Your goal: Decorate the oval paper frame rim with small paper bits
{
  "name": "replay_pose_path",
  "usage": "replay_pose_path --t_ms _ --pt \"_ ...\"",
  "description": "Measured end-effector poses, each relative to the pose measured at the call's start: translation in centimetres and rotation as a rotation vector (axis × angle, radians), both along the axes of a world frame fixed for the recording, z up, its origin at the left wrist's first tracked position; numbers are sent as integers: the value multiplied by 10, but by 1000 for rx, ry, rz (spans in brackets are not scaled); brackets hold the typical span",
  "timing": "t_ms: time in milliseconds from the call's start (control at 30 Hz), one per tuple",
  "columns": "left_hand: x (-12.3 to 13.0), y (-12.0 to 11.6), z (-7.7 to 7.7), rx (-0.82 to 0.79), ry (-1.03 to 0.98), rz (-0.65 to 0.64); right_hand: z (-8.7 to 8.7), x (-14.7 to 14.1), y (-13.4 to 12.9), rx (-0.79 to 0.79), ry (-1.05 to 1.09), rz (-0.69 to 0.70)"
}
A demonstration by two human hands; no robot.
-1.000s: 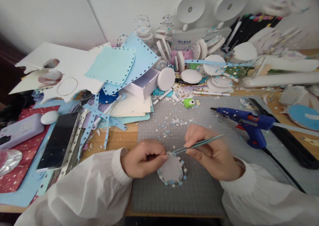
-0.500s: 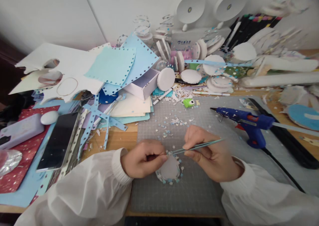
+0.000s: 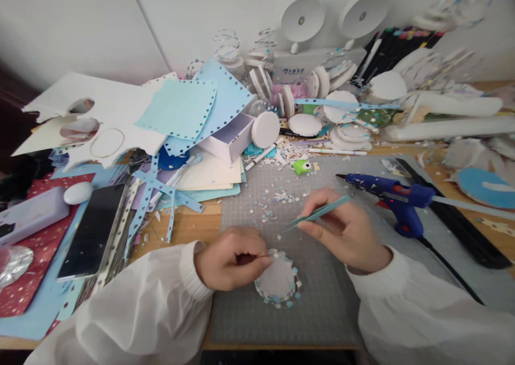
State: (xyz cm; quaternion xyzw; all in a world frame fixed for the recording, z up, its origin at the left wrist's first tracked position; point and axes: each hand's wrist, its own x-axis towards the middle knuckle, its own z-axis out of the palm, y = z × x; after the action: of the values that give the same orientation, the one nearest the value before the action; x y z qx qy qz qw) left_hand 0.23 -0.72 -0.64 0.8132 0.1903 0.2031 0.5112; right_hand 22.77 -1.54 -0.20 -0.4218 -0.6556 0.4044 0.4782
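My left hand [image 3: 234,259] pinches the upper left edge of a round white disc [image 3: 277,279] ringed with small pale blue and white stars. The disc is over the grey cutting mat [image 3: 257,327]. In my right hand [image 3: 341,231] is a pair of teal tweezers [image 3: 322,210], held between thumb and fingers. Their tips point down and left, apart from the disc, near loose paper stars [image 3: 286,196] on the mat. Whether anything is between the tips is too small to tell.
A blue glue gun [image 3: 394,193] with its cable lies at the right, beside a long black bar [image 3: 458,220]. A green punch [image 3: 301,166] sits behind the stars. Papers, a phone [image 3: 92,231] and a white box [image 3: 229,137] are at the left; white discs crowd the back.
My right hand has lifted the tweezers up and away from the disc's edge, and they tilt more steeply. The disc shows slightly lower and to the right. My left hand keeps its pinch.
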Motion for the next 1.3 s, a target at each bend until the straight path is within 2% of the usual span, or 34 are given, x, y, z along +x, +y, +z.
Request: replay_pose_path --t_ms 100,233,300,400,500,667,767,933,1100,1300 --pt "2 0 1 23 -28 -3 -1 -1 -1 50 -143 148" --pt "3 -2 2 35 -63 54 -5 -1 -2 123 -276 213" --pt "3 -4 2 46 -73 102 -6 -1 -2 128 -260 212" --pt "1 -5 1 67 -72 179 -5 -1 -1 122 -164 137" --pt "-1 -6 1 29 -47 296 -4 0 0 122 -89 94" --pt "-2 -4 3 -127 -53 404 -4 0 -1 74 -258 210" --pt "-2 -4 4 -182 -79 448 -5 0 -2 88 -238 198" --pt "-3 -4 3 -211 -77 474 -3 5 -1 110 -173 152" --pt "-2 -4 4 -203 -63 466 0 7 1 137 -311 264" --pt "-1 -4 4 -178 -51 474 -3 1 -2 171 -291 297"
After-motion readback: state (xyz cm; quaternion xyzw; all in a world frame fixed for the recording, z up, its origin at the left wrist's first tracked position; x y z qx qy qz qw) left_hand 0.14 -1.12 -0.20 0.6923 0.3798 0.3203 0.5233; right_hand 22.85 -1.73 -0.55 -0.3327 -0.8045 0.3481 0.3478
